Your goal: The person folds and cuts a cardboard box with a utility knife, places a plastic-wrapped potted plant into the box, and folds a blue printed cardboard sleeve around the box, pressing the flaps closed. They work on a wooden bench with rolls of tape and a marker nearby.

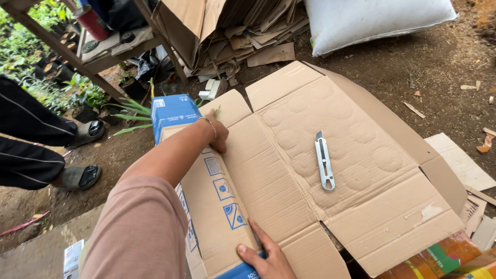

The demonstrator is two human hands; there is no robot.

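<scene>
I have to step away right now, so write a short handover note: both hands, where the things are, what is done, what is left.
Left hand: flat on the far end of the folded-up side panel of the flattened cardboard box, holding nothing.
Right hand: pressing the near end of that same panel, holding nothing.
Utility knife: lying loose on the box's middle panel, untouched.
Done: box opened out flat on the ground, one blue-printed side raised along its crease.
Left: that side is not yet folded over; no fresh cut is visible.

Right hand (266, 258) cut off by bottom edge; bystander (31, 144) cropped left, legs only.
</scene>
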